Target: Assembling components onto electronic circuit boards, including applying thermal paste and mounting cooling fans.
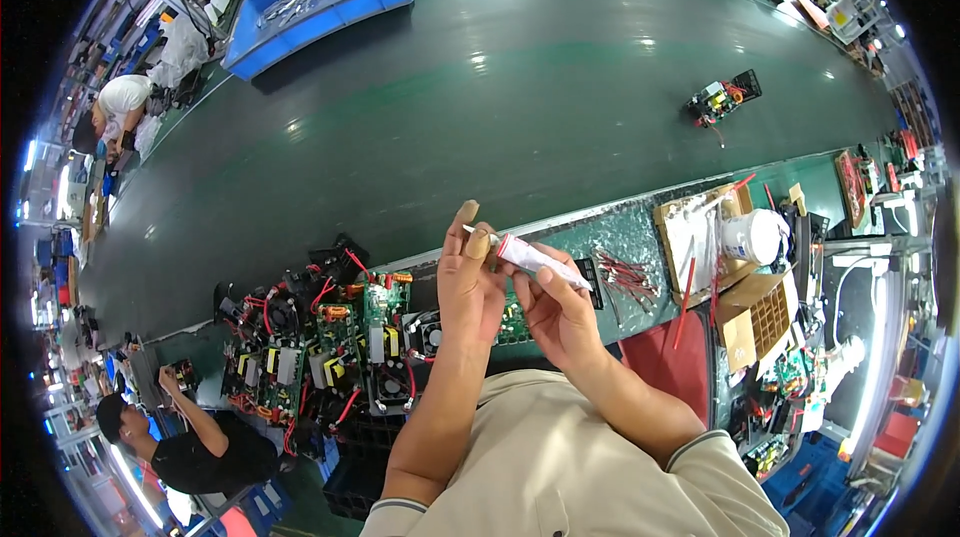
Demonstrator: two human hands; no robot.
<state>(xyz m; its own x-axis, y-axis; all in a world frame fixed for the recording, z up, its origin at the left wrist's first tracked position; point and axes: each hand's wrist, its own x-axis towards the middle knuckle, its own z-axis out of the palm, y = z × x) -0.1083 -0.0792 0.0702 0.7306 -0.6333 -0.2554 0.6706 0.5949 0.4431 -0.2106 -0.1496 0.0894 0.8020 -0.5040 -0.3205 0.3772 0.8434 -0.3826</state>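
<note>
Centre: left hand [470, 287] half-curled at the nozzle [469, 229], grip unclear; right hand [562, 315] pinching the white tube [543, 262]; over-squeezing could make it spurt.

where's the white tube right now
Near the middle of the head view, the tube is at the fingers of the left hand and right hand, just left of the red wires.

Circuit boards [383, 309] left of tube [541, 261], tub [752, 239] right.
</note>
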